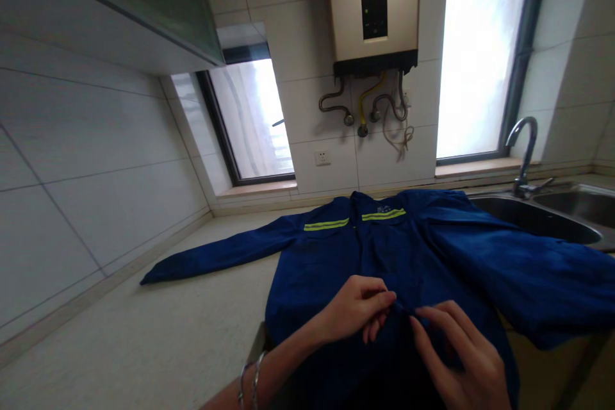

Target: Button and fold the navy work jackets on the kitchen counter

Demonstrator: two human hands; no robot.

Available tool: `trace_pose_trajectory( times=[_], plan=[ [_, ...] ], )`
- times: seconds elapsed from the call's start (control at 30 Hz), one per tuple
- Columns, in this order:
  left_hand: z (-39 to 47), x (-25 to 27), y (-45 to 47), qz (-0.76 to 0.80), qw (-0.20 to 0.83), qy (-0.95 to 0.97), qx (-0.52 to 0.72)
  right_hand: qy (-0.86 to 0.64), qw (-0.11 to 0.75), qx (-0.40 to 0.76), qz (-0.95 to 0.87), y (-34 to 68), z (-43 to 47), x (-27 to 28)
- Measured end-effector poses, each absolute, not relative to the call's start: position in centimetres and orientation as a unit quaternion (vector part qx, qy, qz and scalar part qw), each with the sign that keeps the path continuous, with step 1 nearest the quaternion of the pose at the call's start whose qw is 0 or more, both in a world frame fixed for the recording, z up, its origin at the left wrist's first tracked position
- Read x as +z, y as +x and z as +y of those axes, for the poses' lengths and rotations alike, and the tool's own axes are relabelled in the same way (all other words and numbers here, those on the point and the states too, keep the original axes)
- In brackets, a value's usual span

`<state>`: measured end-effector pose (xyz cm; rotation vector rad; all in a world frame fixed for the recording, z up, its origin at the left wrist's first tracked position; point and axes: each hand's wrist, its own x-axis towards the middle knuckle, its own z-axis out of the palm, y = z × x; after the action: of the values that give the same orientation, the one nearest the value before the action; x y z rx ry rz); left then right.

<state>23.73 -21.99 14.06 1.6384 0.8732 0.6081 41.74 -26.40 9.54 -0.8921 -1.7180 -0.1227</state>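
A dark blue work jacket (317, 269) with yellow-green reflective strips across the chest lies face up, its collar toward the wall. One sleeve stretches out to the left over the counter; the other spreads right, past the front of the sink. My left hand (362, 307), with bracelets at the wrist, pinches the jacket's front edge near the lower middle. Just right of it, my right hand (456, 349) grips the fabric between thumb and fingers. The bit of cloth between both hands is raised slightly. Whether a button or zipper is there, I cannot make out.
The pale countertop (96, 333) runs along the tiled wall. At the right are a metal sink (590, 230) and a curved faucet (526, 154). A water heater (375, 6) with hoses hangs on the wall, and a green cabinet (158, 0) juts out at upper left.
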Motion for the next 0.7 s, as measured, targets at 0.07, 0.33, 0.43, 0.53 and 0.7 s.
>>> trace_pose_trajectory(
  times=[0.07, 0.33, 0.43, 0.53, 0.7],
  plan=[
    [-22.2, 13.8, 24.0, 0.373, 0.560, 0.686, 0.276, -0.375, 0.571, -0.002, -0.730, 41.3, -27.5, 9.5],
    [-22.9, 14.2, 24.5, 0.372, 0.539, 0.680, 0.329, -0.414, 0.547, 0.065, -0.724, 39.9, -27.6, 7.8],
    [-23.2, 14.6, 24.2, 0.375, 0.516, 0.714, 0.291, -0.419, 0.551, 0.079, -0.717, 39.2, -27.1, 7.9],
    [-23.2, 14.7, 23.9, 0.390, 0.470, 0.748, 0.258, -0.433, 0.552, 0.114, -0.704, 38.8, -26.9, 8.1],
    [-23.1, 14.5, 24.1, 0.386, 0.317, 0.822, 0.272, -0.458, 0.568, 0.132, -0.671, 39.0, -26.7, 7.6]
  ],
)
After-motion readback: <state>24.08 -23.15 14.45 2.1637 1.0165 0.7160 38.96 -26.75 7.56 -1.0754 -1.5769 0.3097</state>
